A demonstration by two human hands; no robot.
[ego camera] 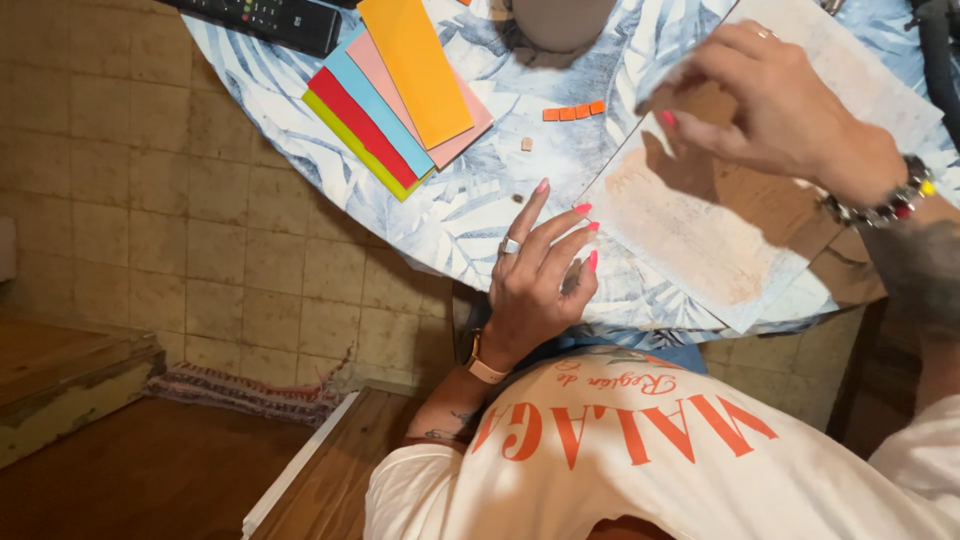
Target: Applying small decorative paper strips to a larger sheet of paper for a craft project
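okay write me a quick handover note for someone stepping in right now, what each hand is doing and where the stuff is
Left hand: open, fingers spread, resting at the table edge, holding nothing.
Right hand: fingers pinched together above the pale worn board; whether they hold a piece cannot be told.
Orange tiles: a short row on the table; one small tan piece lies loose beside them.
Coloured paper strips: fanned stack at the far side, next to a remote control.
Done: no pieces show on the board.
Left: the tiles lie off the board.

Blue leaf-print tablecloth, orange, pink, blue, red, green paper strips
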